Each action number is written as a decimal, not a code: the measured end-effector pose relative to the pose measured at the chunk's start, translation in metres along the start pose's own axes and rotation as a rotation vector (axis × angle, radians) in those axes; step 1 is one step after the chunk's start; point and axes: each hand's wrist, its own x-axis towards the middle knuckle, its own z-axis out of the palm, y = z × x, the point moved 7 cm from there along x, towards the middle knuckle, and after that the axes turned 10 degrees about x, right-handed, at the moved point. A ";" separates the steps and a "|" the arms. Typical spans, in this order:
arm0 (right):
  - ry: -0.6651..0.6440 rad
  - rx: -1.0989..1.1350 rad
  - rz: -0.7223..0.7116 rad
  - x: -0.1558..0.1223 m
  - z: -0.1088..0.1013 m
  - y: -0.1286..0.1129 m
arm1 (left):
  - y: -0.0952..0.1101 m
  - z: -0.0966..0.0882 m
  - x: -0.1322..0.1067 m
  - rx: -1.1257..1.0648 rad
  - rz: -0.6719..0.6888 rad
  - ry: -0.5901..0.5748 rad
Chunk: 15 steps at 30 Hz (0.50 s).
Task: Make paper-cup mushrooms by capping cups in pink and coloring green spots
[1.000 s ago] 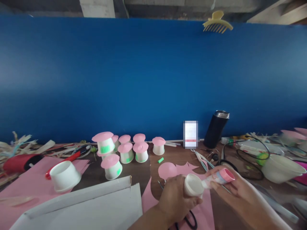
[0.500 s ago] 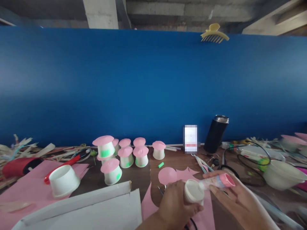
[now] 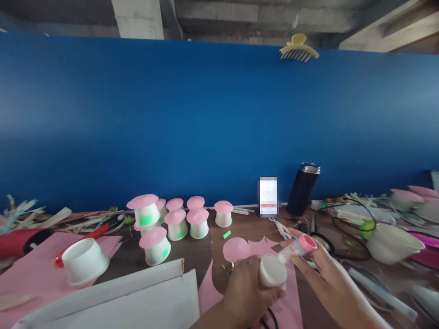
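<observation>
One cup point(image 3: 273, 271) in left hand point(image 3: 244, 284), tube point(image 3: 297, 247) in right hand point(image 3: 323, 273)

Smooth white cup point(image 3: 273, 271), plastic tube point(image 3: 295, 248), matt paper point(image 3: 292, 297)

Glue stick point(image 3: 295, 248) at edge of white cup point(image 3: 273, 271)
Left hand point(image 3: 240, 285) grips cup, right hand point(image 3: 318, 270) holds stick; pink-topped cups point(image 3: 198, 224) near blue partition point(image 3: 206, 119).

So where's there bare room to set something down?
Bare tabletop shows right of the green piece, behind the pink scrap, and between the leftmost white cup and pink-topped cups. It's crowded around the black cable and white bowl.
</observation>
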 end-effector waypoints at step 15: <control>0.117 0.306 0.082 0.001 -0.003 0.012 | -0.004 -0.002 0.000 0.041 0.002 0.104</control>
